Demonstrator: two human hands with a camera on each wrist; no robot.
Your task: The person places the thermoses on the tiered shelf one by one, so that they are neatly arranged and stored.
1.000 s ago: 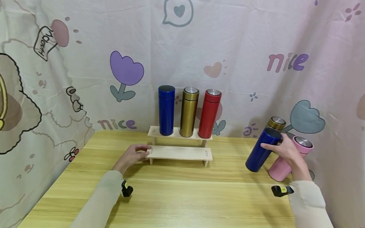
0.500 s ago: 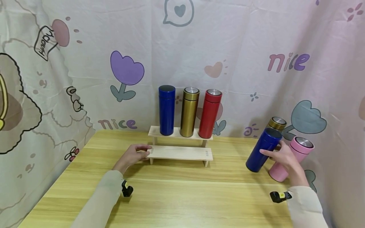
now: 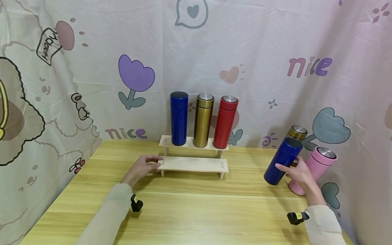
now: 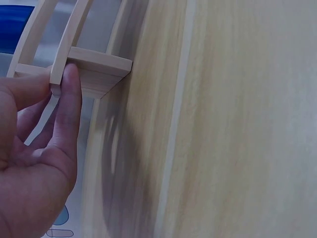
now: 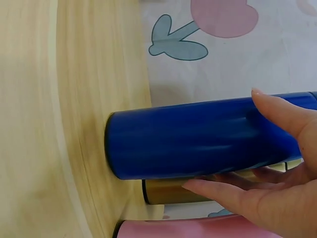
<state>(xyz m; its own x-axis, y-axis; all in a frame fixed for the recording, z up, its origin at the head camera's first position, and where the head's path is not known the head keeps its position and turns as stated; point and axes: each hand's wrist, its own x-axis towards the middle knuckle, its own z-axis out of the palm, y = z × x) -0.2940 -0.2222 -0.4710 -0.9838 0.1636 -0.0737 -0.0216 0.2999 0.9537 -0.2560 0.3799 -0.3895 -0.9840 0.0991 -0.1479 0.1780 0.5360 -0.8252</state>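
My left hand [image 3: 141, 170] pinches the left end of the lower board of a two-step wooden stand [image 3: 193, 164]. In the left wrist view, the thumb lies on one face of the board [image 4: 64, 54] and the fingers on the other. At the right, my right hand [image 3: 301, 174] holds a blue thermos [image 3: 278, 163] around its body, thumb on the near side and fingers on the opposite side. That blue thermos [image 5: 198, 139] stands with its base at the tabletop. Behind it a gold thermos [image 3: 297, 133] is partly hidden, and a pink thermos [image 3: 321, 162] stands to its right, partly covered by the hand.
On the stand's upper step stand another blue thermos [image 3: 179, 119], another gold thermos [image 3: 203, 122] and a red thermos [image 3: 225, 124]. A patterned cloth [image 3: 260, 44] hangs behind and at both sides of the wooden table [image 3: 196, 217].
My right hand has slid down the blue thermos from near its lid to its middle, the forearm shifting slightly left. The thermos and my left hand stay put.
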